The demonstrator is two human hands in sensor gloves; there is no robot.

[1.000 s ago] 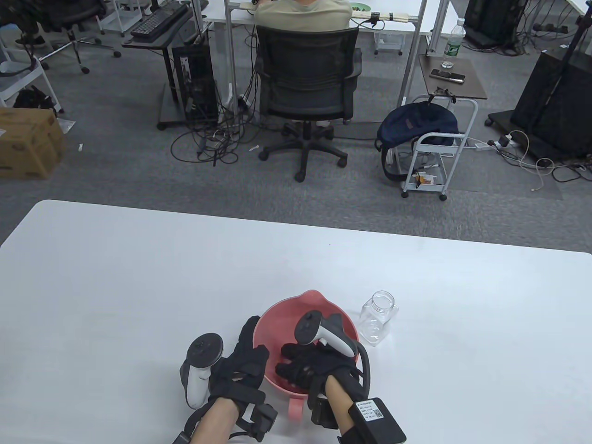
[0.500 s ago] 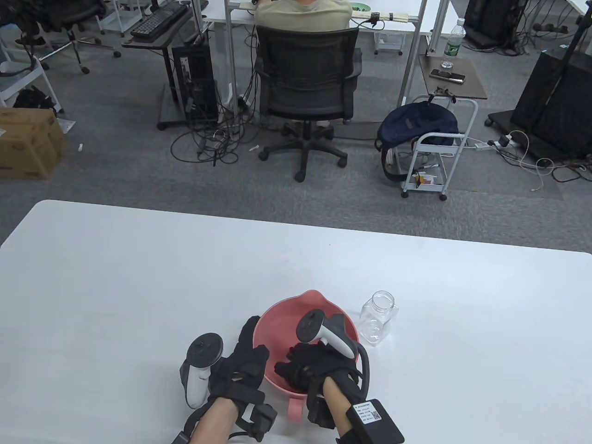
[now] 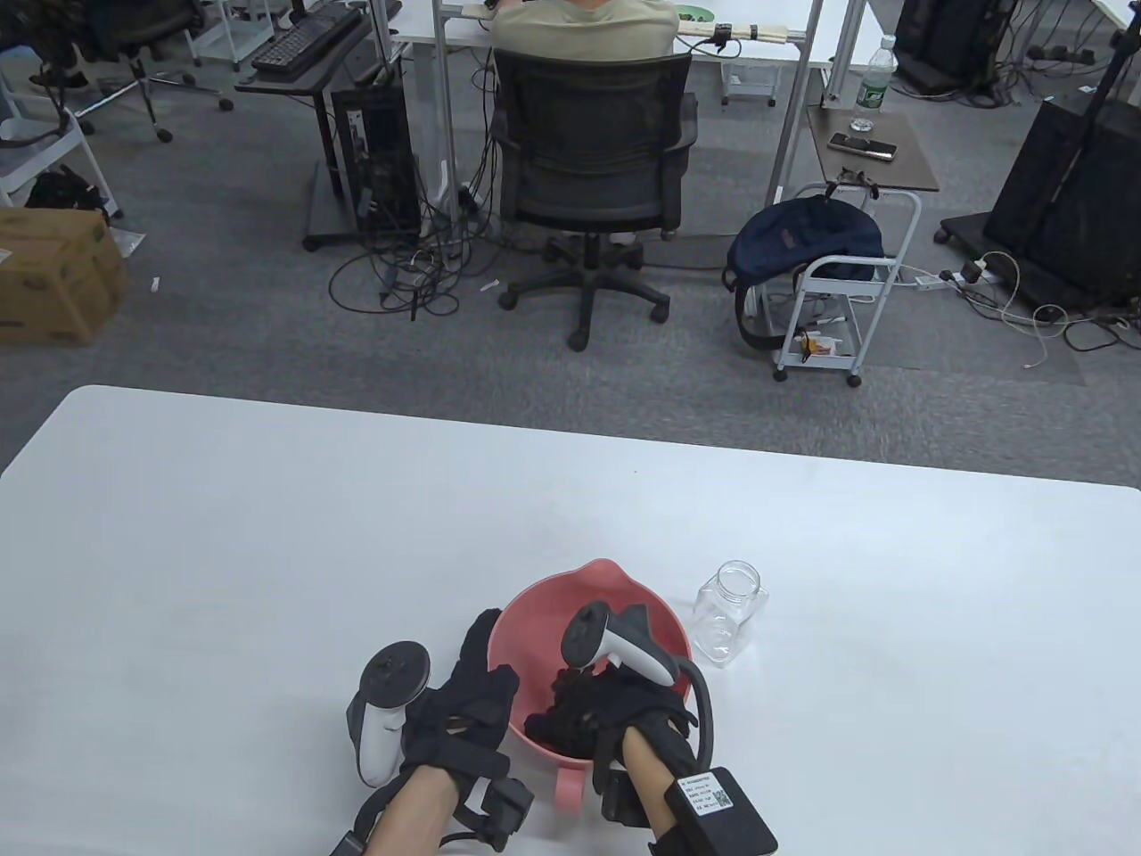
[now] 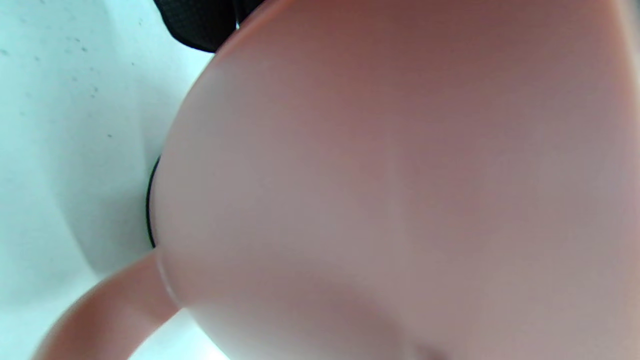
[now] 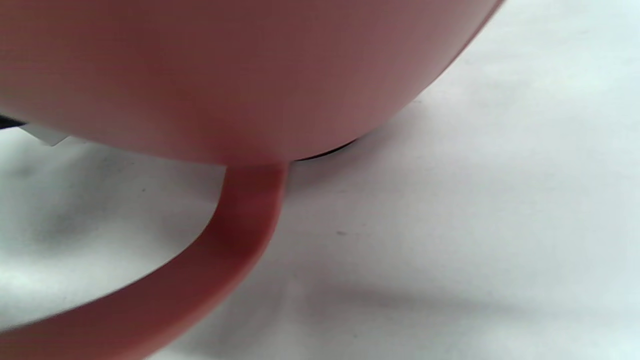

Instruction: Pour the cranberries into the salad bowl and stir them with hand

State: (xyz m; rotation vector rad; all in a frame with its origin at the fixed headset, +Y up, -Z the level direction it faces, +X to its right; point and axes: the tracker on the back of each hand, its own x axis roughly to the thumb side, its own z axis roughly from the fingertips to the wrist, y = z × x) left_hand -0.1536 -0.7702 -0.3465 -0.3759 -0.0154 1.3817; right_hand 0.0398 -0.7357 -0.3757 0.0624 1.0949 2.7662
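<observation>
The pink salad bowl [image 3: 584,581] stands near the table's front edge, and its outer wall fills the left wrist view [image 4: 400,175] and the top of the right wrist view [image 5: 225,75]. My left hand [image 3: 481,664] lies against the bowl's left outer wall, fingers stretched up along it. My right hand [image 3: 557,718] is down inside the bowl with its fingers curled under. The cranberries are hidden beneath that hand. The empty clear jar [image 3: 729,613] stands upright, lidless, just right of the bowl.
The bowl's looped handle [image 5: 240,225] points toward me at the front. White table [image 3: 267,535] stretches wide to the left, right and far side. Beyond it a person sits in an office chair [image 3: 593,152], back turned.
My right hand's fingers, spread flat in the bowl a second ago, have curled in and the hand has shifted slightly left. The left hand, bowl and jar have not moved.
</observation>
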